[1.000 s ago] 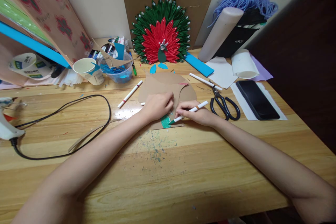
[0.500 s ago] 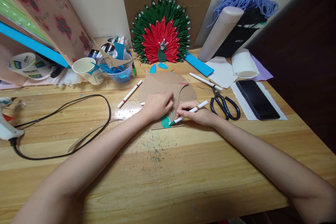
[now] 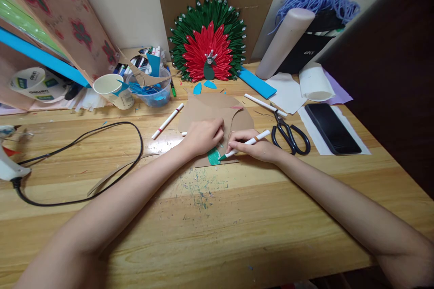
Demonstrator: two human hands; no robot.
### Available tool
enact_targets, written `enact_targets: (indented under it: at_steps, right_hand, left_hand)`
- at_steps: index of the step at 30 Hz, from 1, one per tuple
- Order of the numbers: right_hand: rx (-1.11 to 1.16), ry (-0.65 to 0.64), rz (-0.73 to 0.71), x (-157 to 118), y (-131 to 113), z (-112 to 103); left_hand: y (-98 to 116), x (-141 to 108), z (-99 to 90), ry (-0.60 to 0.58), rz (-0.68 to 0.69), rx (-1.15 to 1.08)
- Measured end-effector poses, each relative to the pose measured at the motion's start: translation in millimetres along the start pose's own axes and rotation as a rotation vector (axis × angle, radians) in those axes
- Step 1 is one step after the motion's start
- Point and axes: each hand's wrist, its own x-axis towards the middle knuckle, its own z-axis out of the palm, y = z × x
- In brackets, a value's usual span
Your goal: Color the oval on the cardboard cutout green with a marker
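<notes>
Cardboard (image 3: 203, 107) lies mid-surface (image 3: 217, 235), under both hands as I see them through the head camera. At far left I find the white tool (image 3: 11, 165), its cord (image 3: 140, 153) looping toward the middle, with a thin strip (image 3: 105, 178) reaching under the loop. Next comes a loose marker (image 3: 167, 120), slanted, just short of the cardboard.

My left hand (image 3: 205, 135) rests on the cardboard with its fingers curled; I cannot tell whether anything is under them. Just below it sits a green patch (image 3: 214, 156), close to the cardboard's near edge. My right hand's (image 3: 262, 150) fingers grip the green-tipped marker (image 3: 251, 142). Its tip points down and left at the patch's right side, its long axis rising rightward, so the right hand governs that line while the left crowds the patch from above.

Right of that hand, the scissors (image 3: 290, 133) lie close by, limiting sideways room; the phone (image 3: 333, 128) is farther off. Toward me, the surface is open.
</notes>
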Motion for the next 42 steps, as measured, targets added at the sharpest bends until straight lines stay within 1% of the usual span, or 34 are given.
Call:
enact_targets:
  at_steps: [4, 8, 15, 26, 31, 37, 42]
  right_hand:
    - [-0.031, 0.001, -0.006, 0.3, -0.8, -0.5]
    - [-0.005, 0.011, 0.020, 0.3, 0.6, 1.0]
    - [0.047, 0.014, 0.014, 0.2, 3.1, 2.1]
    - [0.075, 0.041, 0.016, 0.1, -0.6, 3.7]
    - [0.098, 0.027, 0.035, -0.1, -1.0, 2.9]
    - [-0.052, -0.003, -0.017, 0.1, -0.8, -0.6]
    - [-0.046, -0.003, 0.019, -0.1, 1.6, 0.3]
  left_hand:
    - [0.1, 0.3, -0.6, -0.004, 0.001, 0.005]
    - [0.3, -0.4, -0.3, -0.008, -0.005, 0.004]
    - [0.7, -0.8, 0.7, 0.001, -0.004, -0.002]
    - [-0.3, -1.1, 1.3, 0.009, 0.002, 0.005]
    - [1.1, -0.2, 0.1, 0.001, -0.008, 0.027]
    - [0.9, -0.9, -0.4, 0.000, -0.005, 0.020]
    - [0.7, -1.3, 0.2, 0.002, -0.005, 0.013]
